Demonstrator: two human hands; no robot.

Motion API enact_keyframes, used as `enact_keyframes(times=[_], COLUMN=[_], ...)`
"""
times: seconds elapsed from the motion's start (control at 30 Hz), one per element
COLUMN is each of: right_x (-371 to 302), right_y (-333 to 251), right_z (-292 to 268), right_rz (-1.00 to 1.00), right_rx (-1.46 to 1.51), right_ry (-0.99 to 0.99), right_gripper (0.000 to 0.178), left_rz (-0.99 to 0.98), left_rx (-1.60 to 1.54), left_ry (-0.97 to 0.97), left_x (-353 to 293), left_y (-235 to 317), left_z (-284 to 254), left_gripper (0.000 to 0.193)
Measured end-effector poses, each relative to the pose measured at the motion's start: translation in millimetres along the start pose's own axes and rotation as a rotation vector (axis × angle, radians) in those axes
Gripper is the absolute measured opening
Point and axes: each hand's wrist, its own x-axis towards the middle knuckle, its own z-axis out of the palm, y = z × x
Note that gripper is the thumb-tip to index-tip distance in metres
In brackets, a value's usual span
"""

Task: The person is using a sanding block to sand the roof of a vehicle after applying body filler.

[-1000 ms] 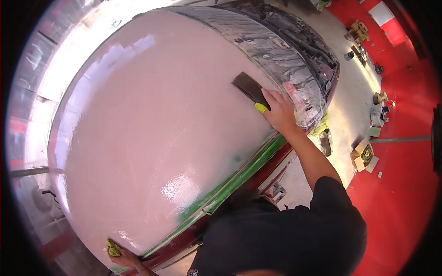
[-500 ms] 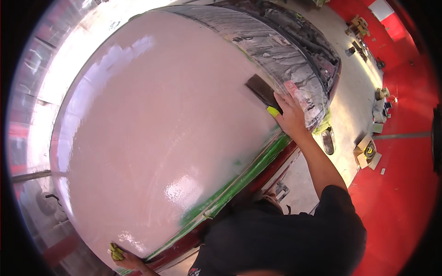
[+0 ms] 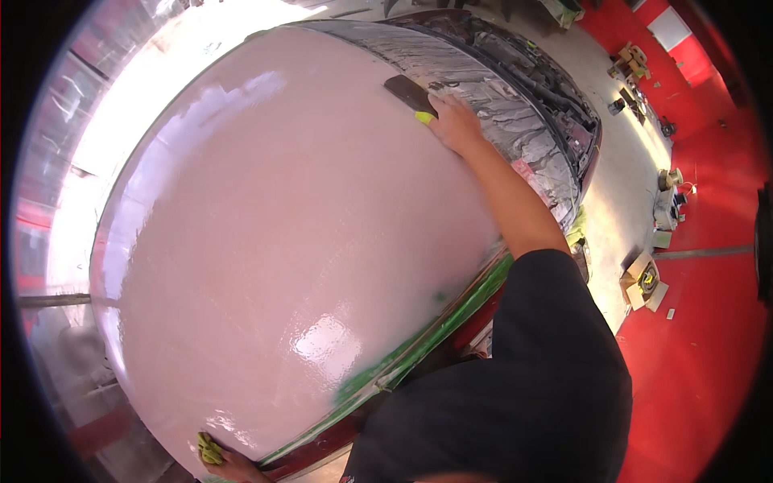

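Held the dark sanding block (image 3: 410,94) on the pink car roof (image 3: 266,209) at one o'clock, pinching its four-o'clock end with the right hand (image 3: 455,121). Clasped a crumpled yellow-green cloth (image 3: 209,448) in the left hand (image 3: 235,465) at seven o'clock, near the edge. Saw wrinkled sheeting (image 3: 503,105) at two o'clock, a green band (image 3: 449,320) around four.

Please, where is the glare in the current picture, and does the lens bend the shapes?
Head view: glare patches low on the pink panel, a bluish-white reflection along its left side; head view: background at upper left washed out white; head view: yes, fisheye curves edges near the rim, corners go black.
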Motion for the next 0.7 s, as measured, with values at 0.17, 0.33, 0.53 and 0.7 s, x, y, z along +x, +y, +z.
enact_keyframes(times=[0.17, 0.33, 0.53, 0.7], right_x=[-176.1, -151.3, 38.9, 12.5], right_y=[66.7, 66.3, -7.1, 19.2], right_z=[-46.2, -42.0, -5.2, 19.8], right_rz=[-0.073, -0.063, 0.018, -0.086], right_rx=[0.028, 0.007, -0.045, -0.135], right_ry=[0.083, 0.101, 0.035, 0.118], right_gripper=[0.059, 0.057, 0.049, 0.05], left_rz=[-0.026, -0.167, -0.046, -0.016], left_rx=[0.062, 0.123, 0.061, -0.004], left_ry=[-0.006, -0.088, -0.011, -0.02], left_x=[7.8, 8.0, 6.3, -0.4], left_y=[-3.7, 18.2, -7.9, 10.9], left_z=[0.0, -1.3, 6.8, 5.7], left_gripper=[0.058, 0.059, 0.059, 0.06])
